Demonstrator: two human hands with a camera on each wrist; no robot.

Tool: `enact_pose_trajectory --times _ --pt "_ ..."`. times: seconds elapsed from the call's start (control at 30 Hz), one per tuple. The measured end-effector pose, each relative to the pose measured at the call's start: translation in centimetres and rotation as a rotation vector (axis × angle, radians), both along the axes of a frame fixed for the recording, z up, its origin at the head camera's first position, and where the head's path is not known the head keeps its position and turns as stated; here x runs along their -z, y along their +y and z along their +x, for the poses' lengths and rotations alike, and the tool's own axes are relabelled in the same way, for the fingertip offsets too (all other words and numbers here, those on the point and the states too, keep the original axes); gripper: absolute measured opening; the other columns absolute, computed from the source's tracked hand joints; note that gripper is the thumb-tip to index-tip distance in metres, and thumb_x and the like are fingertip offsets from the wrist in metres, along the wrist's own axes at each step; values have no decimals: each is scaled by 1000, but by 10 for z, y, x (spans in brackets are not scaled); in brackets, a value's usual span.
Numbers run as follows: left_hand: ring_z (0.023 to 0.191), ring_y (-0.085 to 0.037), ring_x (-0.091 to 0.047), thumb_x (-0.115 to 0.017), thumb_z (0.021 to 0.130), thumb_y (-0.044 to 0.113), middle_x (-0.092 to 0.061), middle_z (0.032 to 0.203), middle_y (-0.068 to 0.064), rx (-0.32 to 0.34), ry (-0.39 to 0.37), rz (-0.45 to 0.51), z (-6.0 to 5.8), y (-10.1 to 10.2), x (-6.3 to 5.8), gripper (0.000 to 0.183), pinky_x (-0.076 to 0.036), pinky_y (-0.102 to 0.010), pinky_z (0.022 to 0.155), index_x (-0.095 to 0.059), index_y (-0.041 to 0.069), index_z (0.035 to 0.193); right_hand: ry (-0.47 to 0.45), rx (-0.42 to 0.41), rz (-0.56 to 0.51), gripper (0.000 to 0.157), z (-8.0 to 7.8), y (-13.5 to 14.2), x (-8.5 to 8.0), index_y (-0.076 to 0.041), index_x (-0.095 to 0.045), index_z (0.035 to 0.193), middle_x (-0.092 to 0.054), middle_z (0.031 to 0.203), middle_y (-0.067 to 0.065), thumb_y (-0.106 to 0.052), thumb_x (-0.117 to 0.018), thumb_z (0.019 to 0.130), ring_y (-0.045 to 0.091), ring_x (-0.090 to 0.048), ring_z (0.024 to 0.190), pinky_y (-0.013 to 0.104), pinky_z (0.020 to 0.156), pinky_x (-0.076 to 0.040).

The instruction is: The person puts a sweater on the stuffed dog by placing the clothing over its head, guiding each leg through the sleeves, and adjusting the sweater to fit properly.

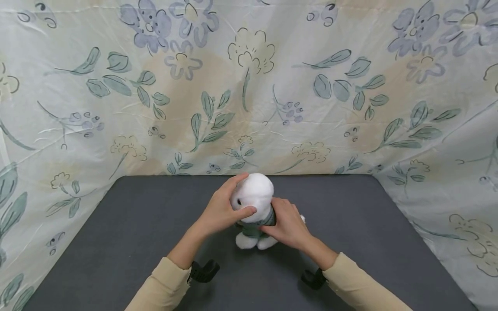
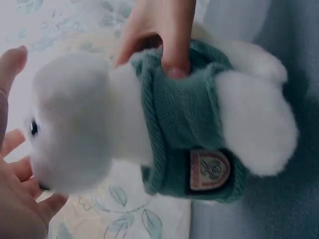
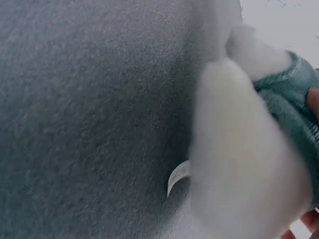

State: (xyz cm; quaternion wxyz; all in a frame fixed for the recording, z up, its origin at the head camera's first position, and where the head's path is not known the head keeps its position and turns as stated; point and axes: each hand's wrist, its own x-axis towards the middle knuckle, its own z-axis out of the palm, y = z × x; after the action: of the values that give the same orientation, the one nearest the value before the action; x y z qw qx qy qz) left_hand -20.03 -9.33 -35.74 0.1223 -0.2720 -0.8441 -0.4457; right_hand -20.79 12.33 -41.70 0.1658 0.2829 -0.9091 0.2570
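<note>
A white plush toy [image 1: 254, 194] with dark eyes and a green knitted vest [image 2: 187, 109] stands on the dark table, its head toward the back. My right hand [image 1: 291, 224] grips its body at the vest, thumb on one side and fingers on the other. Around the head my left hand [image 1: 219, 209] is spread, thumb and fingers apart; in the left wrist view its fingers [image 2: 22, 169] reach the face loosely. A badge [image 2: 210, 169] shows on the vest. The right wrist view shows a white furry limb [image 3: 244, 149] of the toy close up.
The dark grey table [image 1: 128, 242] runs back to a floral curtain [image 1: 272, 86], which also hangs at both sides. Black wrist cameras [image 1: 205, 271] sit on both wrists. A pale curved sliver [image 3: 178, 175] lies beside the toy; I cannot tell what it is.
</note>
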Motion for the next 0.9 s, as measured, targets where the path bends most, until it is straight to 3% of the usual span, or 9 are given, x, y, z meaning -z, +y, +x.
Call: enact_pose_trajectory --times 0.17,0.33,0.63,0.83,0.9 --pt "112 -21 -50 -77 73 30 -43 138 -3 -16 59 -43 -5 9 2 79 -47 -41 82 -37 18 140 28 45 47 65 -3 -4 1 -10 -51 122 -59 112 6 -37 -78 70 26 -53 102 44 79 -42" --pt "111 -23 -52 -78 72 29 -45 136 -4 -87 95 -85 -9 11 5 76 -48 -43 80 -42 16 137 62 57 85 64 -7 -8 4 -9 -53 120 -60 109 8 -38 -79 69 27 -54 100 46 78 -43" --pt "106 -23 -55 -76 74 27 -50 131 -3 -132 11 -65 -19 3 16 69 -49 -42 76 -45 20 135 46 60 113 77 -7 -12 11 -7 -47 131 -58 116 10 -44 -77 70 29 -53 106 48 79 -44" --pt "104 -23 -55 -76 75 28 -49 131 -2 -134 -16 -60 -23 0 21 68 -49 -42 75 -44 24 135 -154 -38 58 75 -5 -4 -3 -5 -37 140 -51 128 16 -35 -70 80 33 -48 116 52 89 -41" --pt "103 -23 -55 -76 74 28 -49 130 -3 -134 -17 -59 -24 0 21 68 -49 -42 75 -44 24 135 -246 -22 5 68 -6 0 -10 -4 -37 139 -50 128 16 -31 -67 84 33 -49 116 50 91 -41"
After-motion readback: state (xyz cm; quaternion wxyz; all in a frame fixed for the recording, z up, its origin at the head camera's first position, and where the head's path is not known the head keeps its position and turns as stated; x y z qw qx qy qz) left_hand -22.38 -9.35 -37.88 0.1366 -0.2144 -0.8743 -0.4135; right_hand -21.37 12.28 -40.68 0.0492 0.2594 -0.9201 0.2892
